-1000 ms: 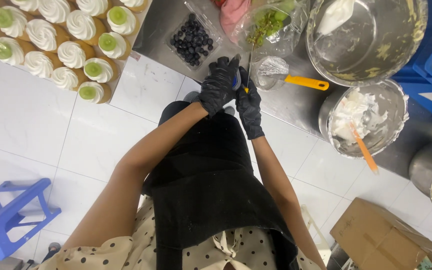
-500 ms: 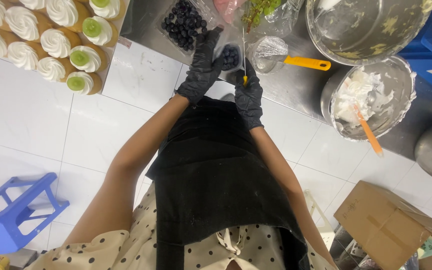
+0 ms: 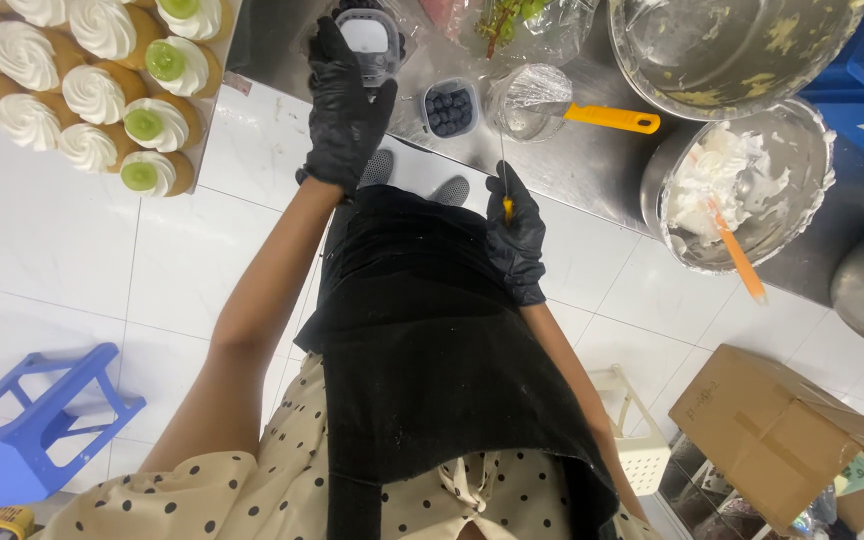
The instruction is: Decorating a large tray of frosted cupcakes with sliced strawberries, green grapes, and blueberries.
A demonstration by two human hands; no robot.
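The left hand [image 3: 344,105], in a black glove, is stretched out over the steel counter [image 3: 592,165] and grips a clear box lid [image 3: 370,40]. Just right of it sits a small tub of blueberries [image 3: 449,107]. The right hand [image 3: 517,235], gloved too, hangs lower by the black apron [image 3: 422,340], clenched on a thin tool with a yellow handle [image 3: 506,195]. Far left of the left hand stand frosted cupcakes [image 3: 102,90].

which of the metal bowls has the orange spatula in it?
The smaller metal bowl at the right, holding white cream, with the orange spatula leaning over its near rim. The big bowl above it has only yellowish smears, no tool.
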